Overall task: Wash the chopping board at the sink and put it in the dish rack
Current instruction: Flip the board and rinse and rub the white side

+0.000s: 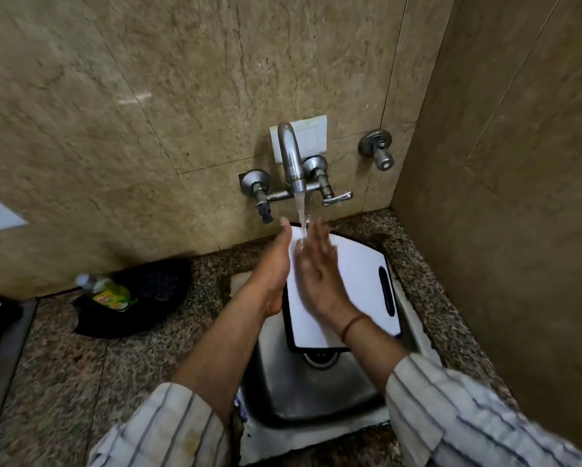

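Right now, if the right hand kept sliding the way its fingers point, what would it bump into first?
Probably the stream of water: the right hand lies flat on the chopping board, fingertips nearly under the tap. Behind that comes the wall; depth is unclear.

The right hand [316,274] is motion-blurred over the chopping board [360,271], hiding its middle; the left hand [276,267] covers the board's left edge; the bottle [109,293] label is unreadable; both sleeves [478,419] run off the bottom edge.
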